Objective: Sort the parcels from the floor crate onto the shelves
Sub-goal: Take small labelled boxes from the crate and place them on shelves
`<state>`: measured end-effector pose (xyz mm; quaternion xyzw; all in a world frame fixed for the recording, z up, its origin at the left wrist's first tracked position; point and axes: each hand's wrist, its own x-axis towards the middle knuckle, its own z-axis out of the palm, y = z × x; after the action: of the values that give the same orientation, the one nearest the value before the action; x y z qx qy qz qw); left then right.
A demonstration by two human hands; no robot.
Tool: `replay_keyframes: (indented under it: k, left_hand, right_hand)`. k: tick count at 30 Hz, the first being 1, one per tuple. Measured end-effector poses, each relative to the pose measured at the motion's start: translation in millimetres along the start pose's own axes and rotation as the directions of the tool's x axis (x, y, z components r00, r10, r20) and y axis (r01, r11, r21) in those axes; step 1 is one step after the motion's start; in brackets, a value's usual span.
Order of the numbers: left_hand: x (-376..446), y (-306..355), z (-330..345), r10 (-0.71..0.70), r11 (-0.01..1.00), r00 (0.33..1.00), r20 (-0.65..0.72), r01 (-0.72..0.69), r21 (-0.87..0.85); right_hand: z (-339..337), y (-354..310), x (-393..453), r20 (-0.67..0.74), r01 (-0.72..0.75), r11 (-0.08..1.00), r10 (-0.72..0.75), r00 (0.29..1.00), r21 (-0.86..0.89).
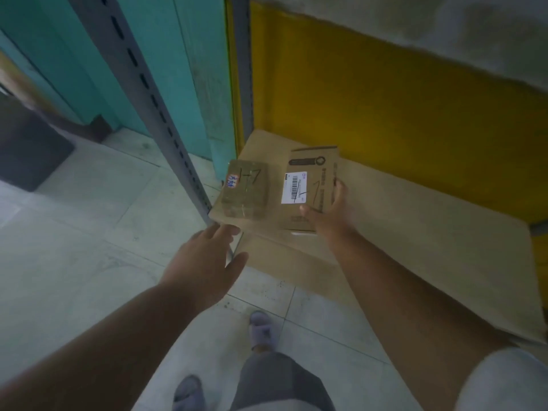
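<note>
Parcel held on a cardboard-lined shelf, other hand empty

Hands reach forward and down from the person wearing the camera, toward a low shelf point(415, 232) lined with a sheet of brown cardboard. The right hand point(329, 213) grips a flat brown parcel point(311, 185) by its near right corner, thumb on top and fingers curled around the right edge. This parcel carries a white barcode label point(294, 187) and a handwritten mark in black pen. Whether it lies flat on the cardboard or is held just above it cannot be told.

Just to its left, a second parcel point(245, 192) lies on the same shelf, near the front left corner. It is a smaller block wrapped in clear tape, with black pen strokes on top and a small sticker point(232, 181) bearing blue writing. The two parcels sit side by side with a narrow gap between them.

The left hand point(204, 262) hovers in front of the shelf's left corner with fingers straight and loosely spread, holding nothing. Its fingertips are near the shelf edge, below the taped parcel, without touching it.

A grey slotted metal post point(148, 84) rises at the shelf's left corner. Behind the shelf is a yellow panel point(385, 99), and to the left a teal wall point(184, 54). Pale floor tiles point(89, 232) fill the lower left. Two feet in grey slippers point(264, 329) and a grey trouser leg show at the bottom.
</note>
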<state>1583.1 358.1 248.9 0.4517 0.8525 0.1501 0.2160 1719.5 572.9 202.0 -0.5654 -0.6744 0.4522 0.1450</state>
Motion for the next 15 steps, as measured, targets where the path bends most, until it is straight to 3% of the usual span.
replay_keyframes:
  k: [4,7,11,15]
  left_hand:
    - [4.7,-4.2,10.9,-0.013,1.000,1.000,0.007,0.013,0.014]
    - [7.1,-5.8,17.6,-0.021,1.000,1.000,0.011,0.021,0.016]
    - [9.4,-9.4,21.9,-0.039,0.999,0.999,0.011,0.038,0.023]
    - [-2.3,-16.6,14.6,-0.061,0.998,0.998,0.021,0.061,0.009]
  right_hand:
    - [29.2,17.5,22.9,0.031,-0.009,0.995,0.012,0.999,-0.096]
    - [42.5,22.2,26.8,-0.022,-0.045,0.975,0.041,0.999,-0.219]
    - [44.7,8.4,24.4,-0.063,-0.054,0.844,0.024,0.998,-0.533]
    - [35.7,3.8,5.8,-0.049,-0.099,0.774,0.088,0.995,-0.625]
